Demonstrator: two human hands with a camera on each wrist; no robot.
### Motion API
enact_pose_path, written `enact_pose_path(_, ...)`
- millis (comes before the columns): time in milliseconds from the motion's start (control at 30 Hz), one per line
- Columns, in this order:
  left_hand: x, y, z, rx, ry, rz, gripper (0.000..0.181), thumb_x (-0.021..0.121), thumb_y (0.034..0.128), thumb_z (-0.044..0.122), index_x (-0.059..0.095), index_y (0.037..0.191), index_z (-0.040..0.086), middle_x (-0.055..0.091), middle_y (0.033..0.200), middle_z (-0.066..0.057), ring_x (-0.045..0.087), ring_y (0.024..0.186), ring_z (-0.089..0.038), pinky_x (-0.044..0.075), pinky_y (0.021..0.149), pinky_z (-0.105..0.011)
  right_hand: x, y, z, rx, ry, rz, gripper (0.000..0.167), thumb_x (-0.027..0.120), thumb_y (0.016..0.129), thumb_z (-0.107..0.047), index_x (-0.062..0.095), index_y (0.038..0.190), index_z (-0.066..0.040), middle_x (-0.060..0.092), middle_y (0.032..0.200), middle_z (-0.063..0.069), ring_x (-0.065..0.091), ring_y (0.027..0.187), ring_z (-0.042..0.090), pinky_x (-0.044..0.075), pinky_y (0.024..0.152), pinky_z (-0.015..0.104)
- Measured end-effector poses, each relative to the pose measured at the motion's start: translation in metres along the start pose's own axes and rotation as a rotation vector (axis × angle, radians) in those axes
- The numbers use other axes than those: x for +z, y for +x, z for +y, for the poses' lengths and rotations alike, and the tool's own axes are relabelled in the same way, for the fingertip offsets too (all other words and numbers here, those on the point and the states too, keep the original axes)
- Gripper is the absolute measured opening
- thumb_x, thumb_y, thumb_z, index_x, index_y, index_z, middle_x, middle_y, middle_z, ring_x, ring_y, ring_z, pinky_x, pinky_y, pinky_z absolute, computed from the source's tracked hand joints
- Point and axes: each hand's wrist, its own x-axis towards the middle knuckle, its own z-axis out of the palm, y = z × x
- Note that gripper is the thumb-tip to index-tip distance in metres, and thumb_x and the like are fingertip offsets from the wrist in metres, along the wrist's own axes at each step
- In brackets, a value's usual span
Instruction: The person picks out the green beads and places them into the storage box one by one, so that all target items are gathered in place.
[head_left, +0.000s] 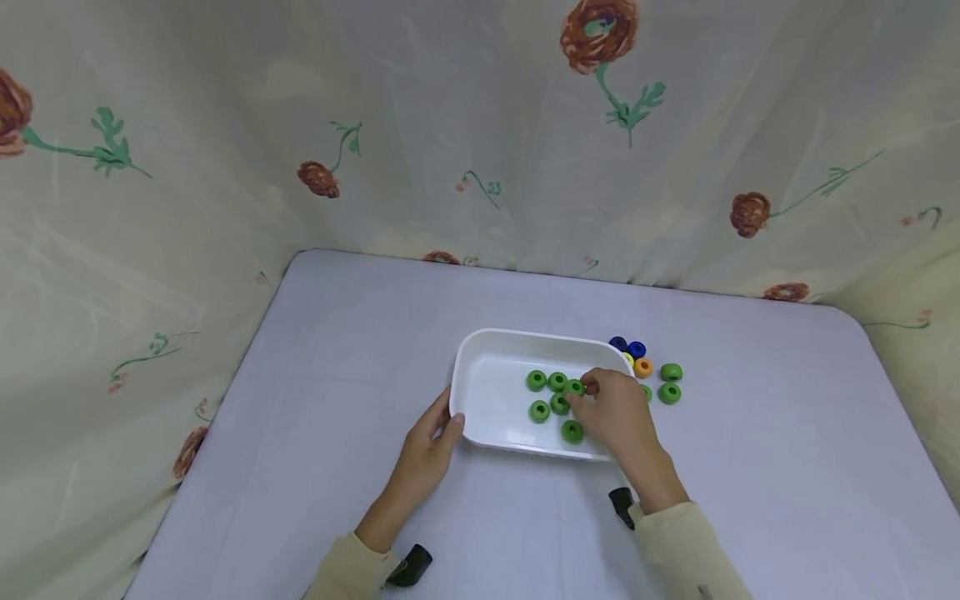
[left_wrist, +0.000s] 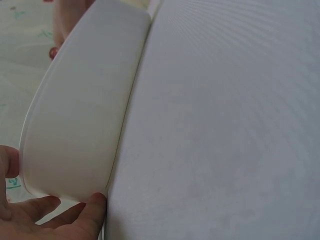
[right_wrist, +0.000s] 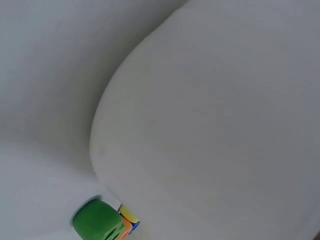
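Note:
A white rectangular tray (head_left: 491,392) holds several green beads (head_left: 539,411), each with a hole. My left hand (head_left: 420,457) grips its left end, thumb over the rim and fingers around the outer side; in the left wrist view they press against the tray's outer wall (left_wrist: 80,110). Reaching over the right end, my right hand (head_left: 618,417) pinches a green bead (head_left: 574,387) among the others inside. In the right wrist view the tray's outer wall (right_wrist: 200,125) fills most of the picture, and the right fingers are out of sight.
Right of the tray lie more green beads (head_left: 670,393), an orange bead (head_left: 642,367), blue beads (head_left: 637,349) and a partly hidden yellow one. A white cloth covers the table (head_left: 337,333). A flowered curtain (head_left: 420,125) hangs behind and at the sides.

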Motion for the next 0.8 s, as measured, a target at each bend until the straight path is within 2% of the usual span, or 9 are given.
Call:
enact_pose_path(133,0.000,0.000,0.000,-0.004,0.000,-0.004,0.059,0.044,0.1079,0.030,0.026,0.159,0.009,0.033,0.162,-0.019,0.037,0.149,-0.036,0.043,0.116,-0.048,0.000,0.003,-0.002,0.025,0.004,-0.030,0.036,0.072,0.091,-0.025,0.071,0.113,0.003,0.073,0.105,0.020,0.067,0.096,0.032,0.059,0.083,0.047)
enact_pose_path(433,-0.001,-0.001,0.000,-0.006,-0.009,0.000,0.059,0.046,0.1074,0.032,0.026,0.160,0.011,0.035,0.162,-0.017,0.039,0.148,-0.034,0.045,0.115,-0.047,0.012,0.015,-0.003,0.073,0.050,-0.058,0.039,0.071,0.092,-0.028,0.070,0.117,0.002,0.073,0.104,0.017,0.066,0.090,0.025,0.059,0.080,0.041)
enact_pose_path(800,-0.002,-0.001,0.001,-0.017,-0.021,-0.005,0.059,0.047,0.1073,0.032,0.026,0.160,0.014,0.036,0.161,-0.015,0.039,0.148,-0.032,0.045,0.116,-0.048,0.024,0.023,-0.001,0.042,0.054,-0.037,0.038,0.070,0.093,-0.029,0.069,0.114,0.002,0.072,0.099,0.016,0.064,0.084,0.023,0.057,0.076,0.039)
